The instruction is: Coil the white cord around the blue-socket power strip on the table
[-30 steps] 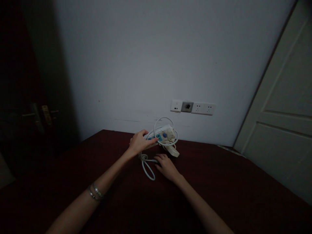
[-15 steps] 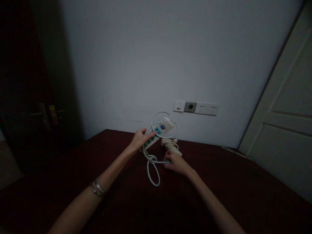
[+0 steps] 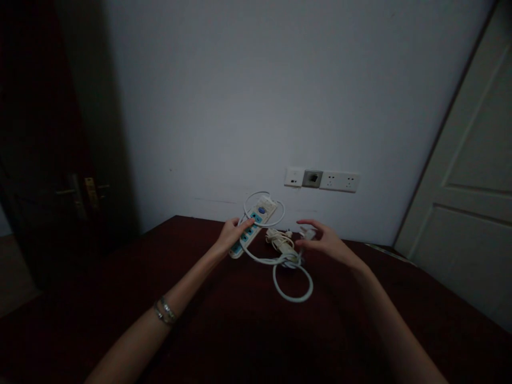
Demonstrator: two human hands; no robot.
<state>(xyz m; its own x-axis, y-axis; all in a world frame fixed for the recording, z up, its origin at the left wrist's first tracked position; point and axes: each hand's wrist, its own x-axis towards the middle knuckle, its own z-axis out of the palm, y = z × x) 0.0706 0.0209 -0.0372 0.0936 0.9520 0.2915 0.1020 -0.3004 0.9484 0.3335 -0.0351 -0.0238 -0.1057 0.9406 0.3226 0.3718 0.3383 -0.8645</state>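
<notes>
My left hand [image 3: 232, 233] grips a white power strip [image 3: 262, 210] with blue sockets, thumb on its face and fingers behind. The strip is tilted, its far end up toward the wall. Its white cord [image 3: 294, 300] loops over the strip and runs right in a loose loop over the table. In my right hand [image 3: 326, 242] is a pale plug [image 3: 308, 233], held between the thumb and the fingers. Between the hands lies a cream bundle of coiled cord [image 3: 280, 241] around a pale body, partly hidden by the white cord.
The dark red table [image 3: 224, 330] meets a pale wall [image 3: 224, 106]. Low on the wall is a row of outlets [image 3: 340, 181]. A dark door with a brass handle [image 3: 91, 192] is at left; a white panelled door [image 3: 476, 213] is at right.
My right hand has moved right and up from beside the coiled bundle, bringing the plug along. The cord loop has shifted right. The strip in my left hand has swung slightly left and down.
</notes>
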